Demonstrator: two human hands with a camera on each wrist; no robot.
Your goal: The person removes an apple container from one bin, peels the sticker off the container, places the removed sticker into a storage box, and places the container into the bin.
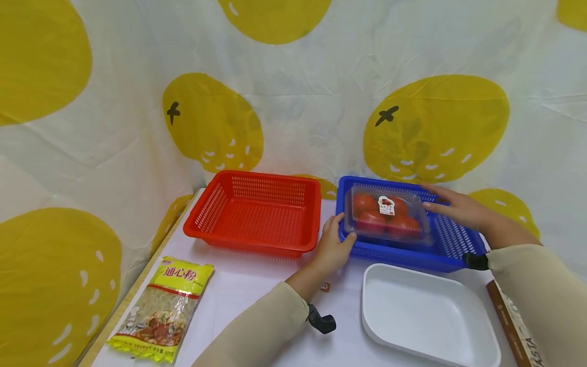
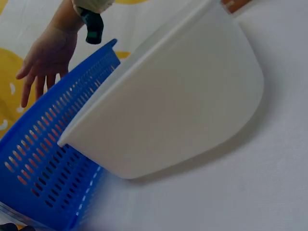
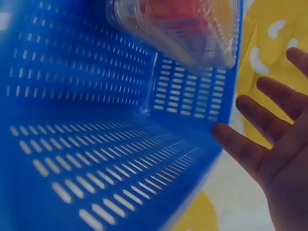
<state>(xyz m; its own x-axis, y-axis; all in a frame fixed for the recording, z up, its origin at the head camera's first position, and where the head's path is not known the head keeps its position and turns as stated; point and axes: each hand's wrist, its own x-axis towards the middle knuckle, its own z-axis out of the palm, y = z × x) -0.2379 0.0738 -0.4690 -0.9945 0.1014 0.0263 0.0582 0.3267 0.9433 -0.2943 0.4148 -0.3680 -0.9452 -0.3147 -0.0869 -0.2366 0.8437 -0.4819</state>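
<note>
A clear plastic box of tomatoes [image 1: 403,224] with a white label lies in the left part of the blue basket [image 1: 451,237]. My left hand [image 1: 331,250] is at the basket's front left corner, fingers along the left rim and thumb at the front side, close to the box. Over the basket's back rim reaches my right hand [image 1: 472,211], its fingertips near the box's right end. In the right wrist view the right hand [image 3: 284,154] has its fingers spread, with nothing held. Most of the left hand is out of the left wrist view.
A red basket [image 1: 261,219] stands left of the blue one. In front of the blue basket sits a white tray [image 1: 426,311]. A yellow pasta bag [image 1: 167,311] lies at the front left, a brown-edged pasta box [image 1: 509,321] at the right. A patterned curtain [image 1: 316,102] hangs behind.
</note>
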